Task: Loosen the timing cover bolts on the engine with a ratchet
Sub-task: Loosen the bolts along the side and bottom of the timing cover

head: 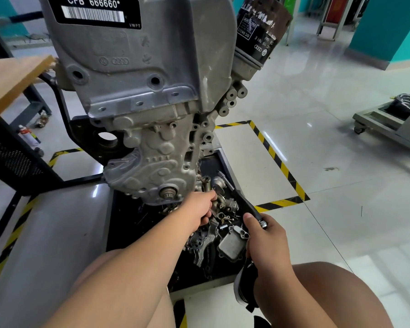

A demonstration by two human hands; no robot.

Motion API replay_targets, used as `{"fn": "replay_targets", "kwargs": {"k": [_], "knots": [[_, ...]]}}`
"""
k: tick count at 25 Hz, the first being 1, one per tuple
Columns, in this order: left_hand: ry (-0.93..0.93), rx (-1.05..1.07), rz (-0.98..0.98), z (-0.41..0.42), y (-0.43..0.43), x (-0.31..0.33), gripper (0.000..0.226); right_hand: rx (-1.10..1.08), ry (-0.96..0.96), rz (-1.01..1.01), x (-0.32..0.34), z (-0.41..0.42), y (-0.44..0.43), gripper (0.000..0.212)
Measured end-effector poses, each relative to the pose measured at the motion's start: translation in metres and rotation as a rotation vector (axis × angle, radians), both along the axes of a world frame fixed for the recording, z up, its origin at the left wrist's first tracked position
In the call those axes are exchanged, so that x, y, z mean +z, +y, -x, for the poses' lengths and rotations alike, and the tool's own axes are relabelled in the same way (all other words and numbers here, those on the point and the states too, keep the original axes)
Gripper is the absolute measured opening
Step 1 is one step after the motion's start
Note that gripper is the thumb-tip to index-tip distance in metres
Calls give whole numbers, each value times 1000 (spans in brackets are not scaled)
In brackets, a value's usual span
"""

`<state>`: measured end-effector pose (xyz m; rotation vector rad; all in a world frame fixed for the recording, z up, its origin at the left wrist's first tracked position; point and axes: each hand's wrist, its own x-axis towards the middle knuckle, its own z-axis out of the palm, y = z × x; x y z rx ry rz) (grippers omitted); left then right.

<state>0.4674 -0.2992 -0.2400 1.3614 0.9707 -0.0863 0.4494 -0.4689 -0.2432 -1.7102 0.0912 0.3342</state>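
Observation:
The grey engine (137, 74) hangs on a stand, its timing cover (152, 166) facing me with the crank sprocket (168, 192) at the bottom. My right hand (266, 235) grips the black handle end of the ratchet (237, 195), whose chrome head and extension point up toward the cover's lower right edge. My left hand (199, 207) reaches under the cover's right side, fingers curled among loose metal parts (223, 204); what they pinch is hidden.
A black tray (126, 223) under the engine holds several loose parts, including an oil cooler (232, 242). An oil filter (260, 29) sticks out at upper right. A wooden bench (12, 79) stands left, a cart (388, 119) right. My knees frame the bottom.

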Motion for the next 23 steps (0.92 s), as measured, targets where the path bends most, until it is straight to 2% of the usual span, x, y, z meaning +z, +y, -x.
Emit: {"fn": "replay_targets", "kwargs": {"k": [3,10,18,23], "knots": [[33,29,-58,6,10,-10,13,50,1,51,-2,0,5,31],[-45,97,-32,-7,15,-17,27,106,-25,51,1,3,8,17],[-2,276,160,-29,14,-21,32,91,-12,74,2,1,4,13],[-79,426,337,-44,13,-22,37,85,-2,38,5,-1,5,8]]}}
